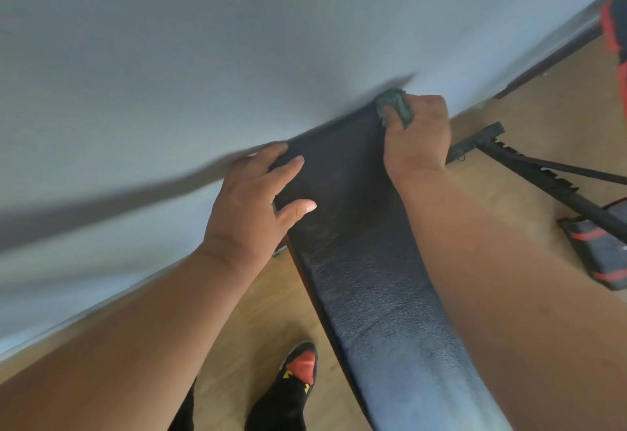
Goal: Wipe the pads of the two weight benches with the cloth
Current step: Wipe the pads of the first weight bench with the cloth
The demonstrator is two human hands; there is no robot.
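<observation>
Head view, near to far. My shoe [298, 374], black w/ red and yellow, stands on the wood floor [258, 312] below my left forearm, just left of the bench. The black bench pad [366, 281] runs from the bottom edge up between my two arms to the wall [237, 40]; texture is grainy w/ a pale sheen on the near part. My left hand [252, 205] rests on the pad's left edge: fingers spread and nearly straight, thumb lying on the pad surface, nothing gripped. Beyond it and to the right, my right hand [415, 137] is fisted round the green cloth [395, 105], which bunches out past my knuckles at the pad's far right corner, close to the wall. Right of that fist: black metal frame [529, 162] of a 2nd bench, w/ a black-and-red pad [600, 257] lying low by the floor.
</observation>
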